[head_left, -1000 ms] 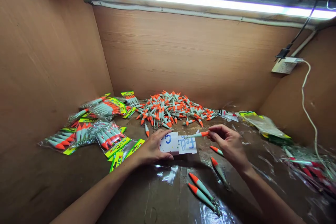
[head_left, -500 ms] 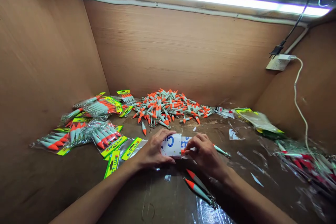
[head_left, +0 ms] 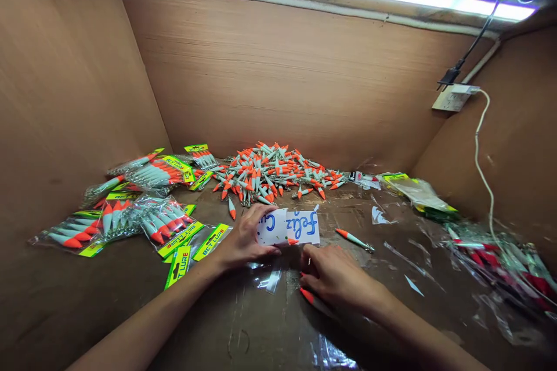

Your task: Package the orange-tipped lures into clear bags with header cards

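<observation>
My left hand (head_left: 252,237) is closed on the left part of a folded white card (head_left: 308,227) with blue hand lettering. A small orange lure tip (head_left: 293,241) shows at the card's lower edge; the rest of that lure is hidden. My right hand (head_left: 333,272) is down at the table, its fingers curled over two orange-and-white fishing lures. The orange nose of the nearer lure (head_left: 308,295) sticks out below the fingers. Another fishing lure (head_left: 354,240) lies to the right, beyond that hand. Clear plastic bags with yellow BCT LURE headers (head_left: 212,242) lie beside my left forearm.
A heap of orange-and-white lures (head_left: 274,171) is at the back wall. Filled lure packs (head_left: 161,223) are stacked at the left. On the right lie flat bags (head_left: 420,194), red-and-white lures in plastic (head_left: 491,252) and a hanging white cable (head_left: 481,156). Plastic scraps (head_left: 380,215) litter the table.
My right hand has left the card and moved down toward me onto the two loose lures. My left hand keeps the card, and more lettering shows. The view has shifted slightly.
</observation>
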A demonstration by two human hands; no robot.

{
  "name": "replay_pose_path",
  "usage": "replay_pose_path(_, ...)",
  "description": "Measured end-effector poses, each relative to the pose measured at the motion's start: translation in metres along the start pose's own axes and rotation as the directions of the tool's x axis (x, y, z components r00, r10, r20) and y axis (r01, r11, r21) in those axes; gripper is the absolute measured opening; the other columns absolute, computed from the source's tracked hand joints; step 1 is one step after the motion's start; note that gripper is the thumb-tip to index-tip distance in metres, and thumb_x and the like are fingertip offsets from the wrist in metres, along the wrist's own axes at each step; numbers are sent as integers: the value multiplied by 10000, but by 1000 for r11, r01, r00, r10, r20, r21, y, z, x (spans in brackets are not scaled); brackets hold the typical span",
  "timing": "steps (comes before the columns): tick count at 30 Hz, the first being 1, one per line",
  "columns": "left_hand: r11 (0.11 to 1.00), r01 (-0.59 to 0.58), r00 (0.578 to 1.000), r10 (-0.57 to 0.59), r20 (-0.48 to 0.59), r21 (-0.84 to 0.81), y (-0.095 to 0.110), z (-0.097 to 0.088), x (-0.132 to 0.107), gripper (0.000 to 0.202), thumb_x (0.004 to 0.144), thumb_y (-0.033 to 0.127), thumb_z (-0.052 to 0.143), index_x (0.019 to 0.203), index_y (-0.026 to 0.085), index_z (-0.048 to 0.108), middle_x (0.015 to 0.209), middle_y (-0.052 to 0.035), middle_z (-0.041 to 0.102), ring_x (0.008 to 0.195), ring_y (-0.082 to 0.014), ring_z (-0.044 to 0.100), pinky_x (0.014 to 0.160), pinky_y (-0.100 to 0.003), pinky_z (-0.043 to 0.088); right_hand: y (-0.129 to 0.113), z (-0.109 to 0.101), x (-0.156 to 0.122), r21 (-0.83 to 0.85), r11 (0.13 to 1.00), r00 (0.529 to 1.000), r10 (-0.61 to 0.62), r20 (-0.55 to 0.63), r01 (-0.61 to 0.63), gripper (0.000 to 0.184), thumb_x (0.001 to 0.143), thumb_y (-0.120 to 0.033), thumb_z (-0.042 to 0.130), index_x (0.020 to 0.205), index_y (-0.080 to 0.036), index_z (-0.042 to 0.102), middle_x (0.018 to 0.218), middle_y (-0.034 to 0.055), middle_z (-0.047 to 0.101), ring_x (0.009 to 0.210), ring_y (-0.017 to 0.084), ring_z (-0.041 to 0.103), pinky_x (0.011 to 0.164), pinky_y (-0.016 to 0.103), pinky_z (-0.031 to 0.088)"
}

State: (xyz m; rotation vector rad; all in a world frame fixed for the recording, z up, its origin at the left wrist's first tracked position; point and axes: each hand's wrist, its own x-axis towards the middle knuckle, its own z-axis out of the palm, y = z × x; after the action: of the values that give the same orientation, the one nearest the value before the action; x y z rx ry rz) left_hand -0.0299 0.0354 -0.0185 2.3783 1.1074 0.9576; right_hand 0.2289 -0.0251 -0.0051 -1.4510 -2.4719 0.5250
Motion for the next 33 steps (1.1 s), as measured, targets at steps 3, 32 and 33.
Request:
replay_pose_path(3, 1000, 21, 1000, -21, -13, 10, 0, 0, -1, 856, 643, 465, 874, 1364, 253, 465, 1309, -92, 538, 1202, -308, 536, 1016, -436, 454, 1, -1, 0, 36, 999, 1000, -15, -23, 16, 252, 760, -145, 631, 989, -238, 682, 790, 4, 722, 685, 162, 601, 568, 248, 282)
replay_pose_path(32, 998, 0, 997, 5, 77, -58, 7, 9, -5, 843, 607, 427, 898, 1329, 263, 496, 1250, -85, 562, 1123, -305, 570, 946, -425, 483, 17, -10, 28, -55, 959, 863, -274, -424, 277, 93, 873, -183, 696, 894, -261, 743, 1100, 60, 671, 1086, 259, 525, 947, 432, 444)
replay_pose_path(33, 999, 3, 998, 1, 68, -55, 7, 9, -5, 845, 605, 426, 901, 1329, 262, 495, 1249, -88, 563, 1123, -308, 570, 948, -429, 482, 15, -12, 25, -56, 963, 865, -262, -427, 264, 99, 886, -189, 676, 904, -260, 743, 1126, 68, 663, 1093, 263, 525, 941, 430, 441)
